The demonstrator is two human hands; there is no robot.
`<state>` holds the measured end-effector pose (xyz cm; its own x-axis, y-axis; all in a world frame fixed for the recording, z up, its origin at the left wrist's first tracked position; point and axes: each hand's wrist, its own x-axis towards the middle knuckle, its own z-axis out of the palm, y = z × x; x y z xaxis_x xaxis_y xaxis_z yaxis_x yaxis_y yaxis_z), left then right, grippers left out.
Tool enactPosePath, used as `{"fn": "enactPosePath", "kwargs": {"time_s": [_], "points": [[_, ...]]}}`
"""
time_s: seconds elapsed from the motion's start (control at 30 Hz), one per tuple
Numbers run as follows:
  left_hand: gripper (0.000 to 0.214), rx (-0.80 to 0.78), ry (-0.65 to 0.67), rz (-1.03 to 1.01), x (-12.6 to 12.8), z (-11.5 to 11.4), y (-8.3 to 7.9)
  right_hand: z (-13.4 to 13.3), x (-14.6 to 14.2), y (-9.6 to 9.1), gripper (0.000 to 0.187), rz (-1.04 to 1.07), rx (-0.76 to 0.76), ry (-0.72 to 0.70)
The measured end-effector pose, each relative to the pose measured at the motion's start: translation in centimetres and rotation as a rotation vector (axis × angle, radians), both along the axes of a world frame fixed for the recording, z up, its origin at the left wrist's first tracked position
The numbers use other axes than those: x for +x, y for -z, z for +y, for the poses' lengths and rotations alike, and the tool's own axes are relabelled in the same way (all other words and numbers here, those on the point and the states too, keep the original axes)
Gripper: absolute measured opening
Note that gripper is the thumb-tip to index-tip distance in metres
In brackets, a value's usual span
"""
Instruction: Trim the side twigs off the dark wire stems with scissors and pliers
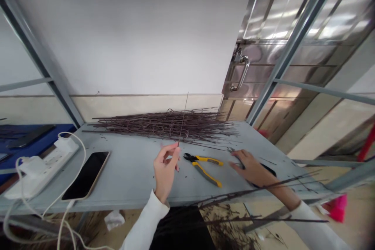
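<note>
While the left grip (165, 168) pinches a thin dark rod (184, 117), the right grip (249, 168) lies open.

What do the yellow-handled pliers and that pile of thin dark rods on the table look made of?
The yellow-and-black-handled pliers look like dark metal jaws, probably steel, with smooth, glossy moulded plastic or rubber grips. The pile of thin dark rods looks like stiff, brownish, matt wire, perhaps rusted or coated, since the pieces run long and thin; dry twigs can't be ruled out from here.
</note>
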<state>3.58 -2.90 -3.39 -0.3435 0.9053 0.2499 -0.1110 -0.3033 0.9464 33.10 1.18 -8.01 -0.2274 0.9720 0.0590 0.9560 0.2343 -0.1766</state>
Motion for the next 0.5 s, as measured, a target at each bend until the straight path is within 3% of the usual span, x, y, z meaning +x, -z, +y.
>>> {"fn": "enactPosePath", "kwargs": {"time_s": [0.1,0.2,0.33,0.5], "points": [[0.027,-0.002,0.002,-0.004,0.1,-0.1,0.1,0.0,-4.2,-1.1,0.065,0.13,-0.183,-0.222],[0.027,-0.004,0.006,-0.005,0.1,-0.2,0.1,0.3,-6.9,-1.1,0.087,0.123,-0.234,-0.28],[0.029,-0.016,0.014,-0.017,-0.1,-0.3,0.1,1.0,-8.3,-1.0,0.074,0.125,-0.226,-0.317],[0.029,-0.049,0.061,-0.024,-0.3,-0.1,-0.1,1.9,-7.8,-2.1,0.058,0.192,-0.211,-0.321]]}}
